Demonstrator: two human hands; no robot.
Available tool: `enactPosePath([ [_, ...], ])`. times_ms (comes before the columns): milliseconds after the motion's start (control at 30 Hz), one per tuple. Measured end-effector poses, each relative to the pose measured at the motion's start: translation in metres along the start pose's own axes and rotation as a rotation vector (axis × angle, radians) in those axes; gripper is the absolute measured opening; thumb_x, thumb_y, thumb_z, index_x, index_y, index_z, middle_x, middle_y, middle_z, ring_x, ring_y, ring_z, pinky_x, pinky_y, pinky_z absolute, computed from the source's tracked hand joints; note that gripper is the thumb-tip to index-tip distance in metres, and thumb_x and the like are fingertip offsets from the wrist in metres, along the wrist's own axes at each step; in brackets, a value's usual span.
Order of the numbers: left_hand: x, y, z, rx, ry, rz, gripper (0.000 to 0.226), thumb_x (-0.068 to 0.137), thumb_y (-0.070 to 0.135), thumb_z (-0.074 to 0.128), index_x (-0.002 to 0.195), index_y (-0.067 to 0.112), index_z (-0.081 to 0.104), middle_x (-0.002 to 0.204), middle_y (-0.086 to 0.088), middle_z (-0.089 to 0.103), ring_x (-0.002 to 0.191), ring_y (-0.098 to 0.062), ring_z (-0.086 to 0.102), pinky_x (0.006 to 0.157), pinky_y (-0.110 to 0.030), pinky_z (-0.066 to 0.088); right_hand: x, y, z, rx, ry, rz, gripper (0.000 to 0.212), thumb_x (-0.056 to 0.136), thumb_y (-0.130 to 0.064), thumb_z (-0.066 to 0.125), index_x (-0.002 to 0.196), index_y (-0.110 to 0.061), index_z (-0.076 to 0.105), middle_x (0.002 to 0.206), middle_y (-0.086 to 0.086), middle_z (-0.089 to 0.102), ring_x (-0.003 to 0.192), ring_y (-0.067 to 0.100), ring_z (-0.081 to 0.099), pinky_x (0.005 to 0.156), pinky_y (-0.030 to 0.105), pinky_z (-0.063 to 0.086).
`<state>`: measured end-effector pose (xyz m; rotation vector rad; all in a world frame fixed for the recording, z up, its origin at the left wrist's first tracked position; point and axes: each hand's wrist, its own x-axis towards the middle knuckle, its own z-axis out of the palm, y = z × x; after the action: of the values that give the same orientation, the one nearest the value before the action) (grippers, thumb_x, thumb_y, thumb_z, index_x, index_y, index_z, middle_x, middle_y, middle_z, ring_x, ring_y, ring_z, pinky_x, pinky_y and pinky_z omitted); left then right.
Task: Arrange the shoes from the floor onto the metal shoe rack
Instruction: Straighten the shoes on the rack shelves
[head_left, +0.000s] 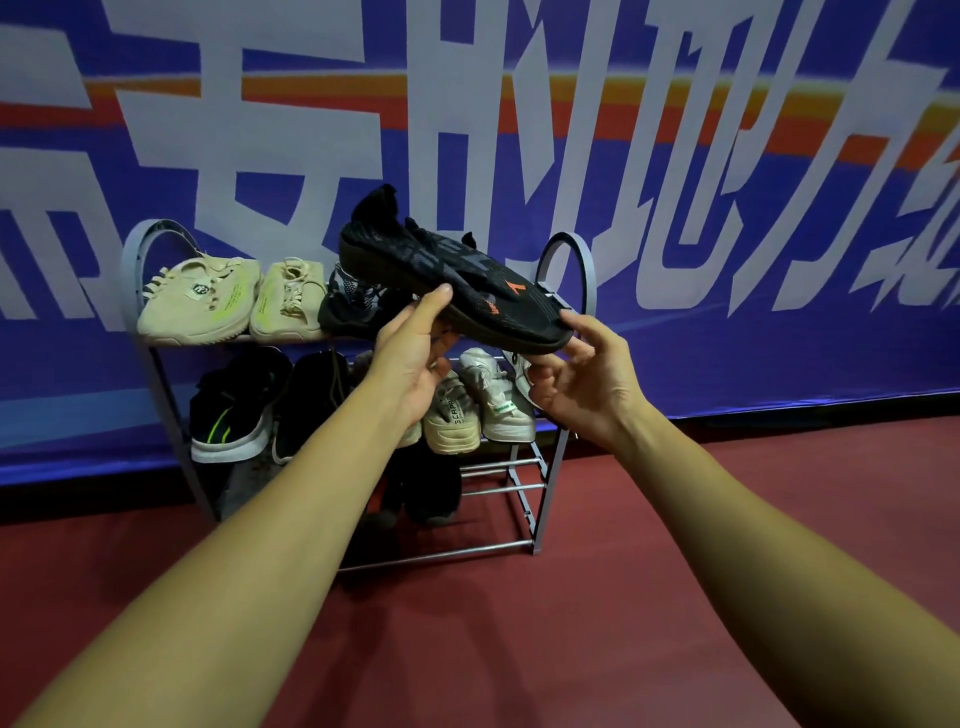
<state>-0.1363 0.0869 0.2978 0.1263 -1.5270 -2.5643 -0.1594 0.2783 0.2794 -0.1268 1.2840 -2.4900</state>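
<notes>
- Above the right end of the rack's (467, 552) top shelf, you hold the black shoe (441, 270) in the air, toe pointing right and tipped down; it isn't resting on anything yet.
- Your left hand (415, 358) grasps it at mid-sole, thumb up the side and fingers underneath.
- Your right hand (576, 384) pinches the toe, thumb on top and fingers curled below.
- The top shelf already carries a beige pair (197, 301) at its left end and a grey mesh shoe (348, 306) near the middle; the right end looks free, likely the slot for this shoe.
- The middle shelf looks full, from a green-striped shoe (228, 415) on the left to white shoes (498, 400) on the right.
- The bottom shelf holds dark shoes (426, 493) partly hidden by your arm, with bare rails at its right end.
- No shoes show on the red floor (623, 597) in view, so you seem nearly finished; what lies out of view can't be judged.
</notes>
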Motion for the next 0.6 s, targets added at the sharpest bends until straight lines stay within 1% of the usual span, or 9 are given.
enactPosePath([
  [133, 0.002, -0.001, 0.004, -0.008, -0.004, 0.006, 0.016, 0.088, 0.038, 0.073, 0.097, 0.025, 0.071, 0.096, 0.001, 0.076, 0.075, -0.007, 0.068, 0.060, -0.026, 0.036, 0.001, -0.003, -0.004, 0.012, -0.021, -0.003, 0.026, 0.079, -0.023, 0.069, 0.100, -0.012, 0.061, 0.078, 0.003, 0.047, 0.058, 0.011, 0.037, 0.054, 0.021, 0.024],
  [233, 0.002, -0.003, 0.010, 0.013, 0.001, -0.002, 0.019, 0.085, 0.040, 0.076, 0.093, 0.023, 0.072, 0.096, 0.001, 0.076, 0.074, -0.007, 0.067, 0.059, -0.025, 0.038, 0.002, -0.001, -0.003, 0.090, -0.054, -0.019, 0.008, 0.078, -0.018, 0.070, 0.080, -0.012, 0.066, 0.083, 0.002, 0.044, 0.062, 0.010, 0.031, 0.060, 0.021, 0.017],
  [267, 0.001, -0.004, 0.012, 0.032, -0.002, -0.012, 0.019, 0.084, 0.040, 0.077, 0.091, 0.023, 0.071, 0.091, 0.003, 0.076, 0.070, -0.006, 0.065, 0.057, -0.024, 0.037, 0.002, 0.000, -0.003, 0.085, -0.052, -0.030, 0.011, 0.082, -0.016, 0.067, 0.071, -0.012, 0.067, 0.080, 0.001, 0.047, 0.060, 0.009, 0.031, 0.060, 0.021, 0.016],
  [333, -0.001, -0.008, 0.017, 0.080, -0.004, -0.023, 0.017, 0.083, 0.038, 0.078, 0.090, 0.024, 0.071, 0.082, 0.007, 0.074, 0.063, -0.003, 0.064, 0.056, -0.024, 0.034, -0.001, -0.002, -0.005, 0.030, -0.040, -0.021, 0.030, 0.088, -0.013, 0.061, 0.058, -0.014, 0.066, 0.068, -0.001, 0.054, 0.053, 0.008, 0.035, 0.055, 0.019, 0.019],
  [367, -0.002, -0.009, 0.020, 0.098, 0.004, -0.029, 0.017, 0.082, 0.037, 0.079, 0.089, 0.024, 0.070, 0.080, 0.008, 0.074, 0.061, -0.002, 0.063, 0.055, -0.024, 0.034, -0.003, -0.002, -0.004, 0.024, -0.047, -0.007, 0.029, 0.088, -0.012, 0.061, 0.060, -0.014, 0.066, 0.065, -0.001, 0.055, 0.052, 0.008, 0.037, 0.052, 0.018, 0.023],
  [433, -0.004, -0.012, 0.025, 0.105, 0.037, -0.053, 0.020, 0.080, 0.037, 0.081, 0.090, 0.023, 0.070, 0.081, 0.007, 0.073, 0.064, -0.003, 0.062, 0.053, -0.022, 0.033, -0.004, -0.001, -0.007, 0.052, -0.073, 0.005, 0.009, 0.087, -0.011, 0.063, 0.077, -0.013, 0.063, 0.071, 0.000, 0.060, 0.055, 0.009, 0.041, 0.050, 0.019, 0.029],
  [467, -0.005, -0.013, 0.028, 0.113, 0.046, -0.068, 0.023, 0.079, 0.038, 0.082, 0.092, 0.022, 0.071, 0.083, 0.006, 0.072, 0.067, -0.005, 0.060, 0.051, -0.021, 0.033, -0.004, -0.001, -0.009, 0.048, -0.082, 0.002, 0.006, 0.085, -0.011, 0.064, 0.084, -0.014, 0.059, 0.075, 0.001, 0.061, 0.056, 0.010, 0.044, 0.051, 0.020, 0.032],
  [533, -0.007, -0.017, 0.034, 0.148, 0.032, -0.090, 0.023, 0.079, 0.037, 0.082, 0.093, 0.023, 0.070, 0.078, 0.007, 0.069, 0.067, -0.007, 0.055, 0.050, -0.021, 0.032, -0.005, 0.000, -0.011, 0.012, -0.080, -0.020, 0.012, 0.086, -0.009, 0.063, 0.091, -0.015, 0.054, 0.079, 0.000, 0.062, 0.057, 0.009, 0.046, 0.052, 0.020, 0.034],
  [600, -0.007, -0.022, 0.038, 0.168, 0.000, -0.104, 0.014, 0.081, 0.031, 0.080, 0.085, 0.022, 0.069, 0.069, 0.010, 0.065, 0.062, -0.006, 0.051, 0.052, -0.022, 0.029, -0.006, 0.001, -0.014, -0.017, -0.093, -0.042, 0.014, 0.087, -0.007, 0.063, 0.091, -0.017, 0.053, 0.081, -0.001, 0.062, 0.057, 0.008, 0.046, 0.052, 0.021, 0.034],
])
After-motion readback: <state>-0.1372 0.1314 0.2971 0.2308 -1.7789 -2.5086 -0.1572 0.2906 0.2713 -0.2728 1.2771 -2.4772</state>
